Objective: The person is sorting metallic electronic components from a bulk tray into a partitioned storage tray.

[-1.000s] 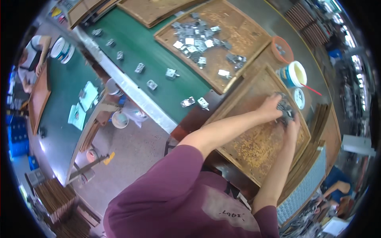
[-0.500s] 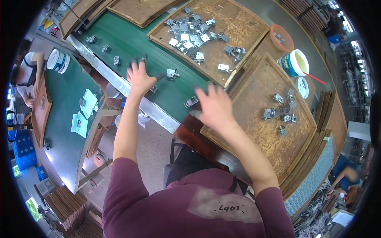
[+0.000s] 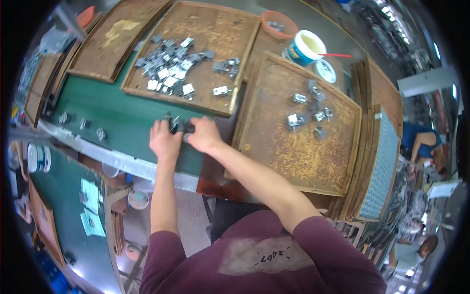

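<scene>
Over the green conveyor belt (image 3: 132, 115), my left hand (image 3: 165, 141) and my right hand (image 3: 204, 134) are close together. Between them is a cluster of small silvery metal parts (image 3: 175, 123) with box-like bodies and short shafts. Fingers of both hands curl around this cluster, which they partly hide. Three similar loose parts (image 3: 84, 123) lie on the belt to the left. Just beyond my hands, a wooden tray (image 3: 215, 34) bears a heap of such metal parts (image 3: 171, 68). Another wooden tray (image 3: 279, 157), beside my right forearm, has several of them.
A metal rail (image 3: 122, 159) edges the belt's near side. Far right stand an orange basket (image 3: 279, 24), a white-and-teal bucket (image 3: 304, 48) with a red stick, and stacked wooden trays (image 3: 364, 93). Other people work at the far left and right.
My hands have come together from apart, gathering metal parts that lay separately on the belt. The view has turned, so the trays appear farther left.
</scene>
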Demonstrator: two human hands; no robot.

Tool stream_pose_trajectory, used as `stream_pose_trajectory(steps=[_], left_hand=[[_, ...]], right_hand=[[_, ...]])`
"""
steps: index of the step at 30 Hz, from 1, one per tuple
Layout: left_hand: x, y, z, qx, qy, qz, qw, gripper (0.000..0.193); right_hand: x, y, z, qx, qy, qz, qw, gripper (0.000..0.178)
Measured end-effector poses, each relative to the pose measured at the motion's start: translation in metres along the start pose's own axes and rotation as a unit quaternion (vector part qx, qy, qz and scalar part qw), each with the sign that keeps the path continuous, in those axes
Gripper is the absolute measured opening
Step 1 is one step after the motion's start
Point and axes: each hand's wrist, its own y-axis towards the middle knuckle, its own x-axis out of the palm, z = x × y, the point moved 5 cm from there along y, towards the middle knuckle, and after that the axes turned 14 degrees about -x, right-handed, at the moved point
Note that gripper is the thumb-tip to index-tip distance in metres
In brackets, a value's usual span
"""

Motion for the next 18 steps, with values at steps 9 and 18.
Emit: stream_pose_trajectory(steps=[9, 18], left_hand=[[-0.013, -0.021, 0.095, -0.238, -0.532, -0.158, 0.797, 0.029], [0.048, -0.056, 0.295, 0.196, -0.307, -0.098, 0.926, 0.028]], right_hand=[[-0.091, -0.063, -0.013, 0.052, 0.372, 0.099, 0.921, 0.028], [-0.285, -0.147, 0.107, 0.122, 0.426, 0.398, 0.803, 0.045]])
